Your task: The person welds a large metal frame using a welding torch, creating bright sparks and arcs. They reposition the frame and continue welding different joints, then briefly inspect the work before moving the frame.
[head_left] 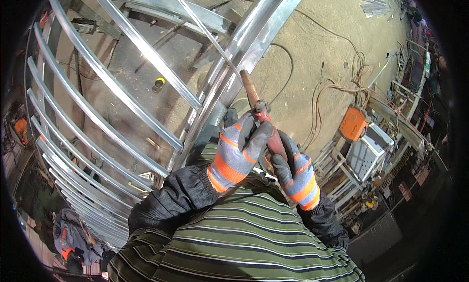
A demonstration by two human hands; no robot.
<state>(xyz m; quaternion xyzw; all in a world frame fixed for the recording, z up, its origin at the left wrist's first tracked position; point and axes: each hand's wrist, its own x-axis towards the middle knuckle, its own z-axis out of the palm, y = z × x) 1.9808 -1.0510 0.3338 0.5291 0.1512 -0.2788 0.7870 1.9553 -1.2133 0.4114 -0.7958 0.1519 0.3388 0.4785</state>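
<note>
A welding torch [274,141] with a red handle and a copper-coloured nozzle points up and away from me, beside a long metal beam [229,69]. My left hand [235,152], in a grey and orange glove, is closed around the torch close to its neck. Lower down, my right hand [297,173], in a matching glove, has its fingers wrapped about the handle's rear part. The nozzle's tip appears at the beam's right edge, close to the end of a thin rod [207,32]; I cannot tell whether they touch.
Curved metal bars [110,79] run in rows on the left, joining the beam. A yellow tape measure [159,83] lies on the floor among them. Cables [337,86], an orange box [354,122] and a white-grey cabinet [373,150] stand right. Another person [75,238] is at lower left.
</note>
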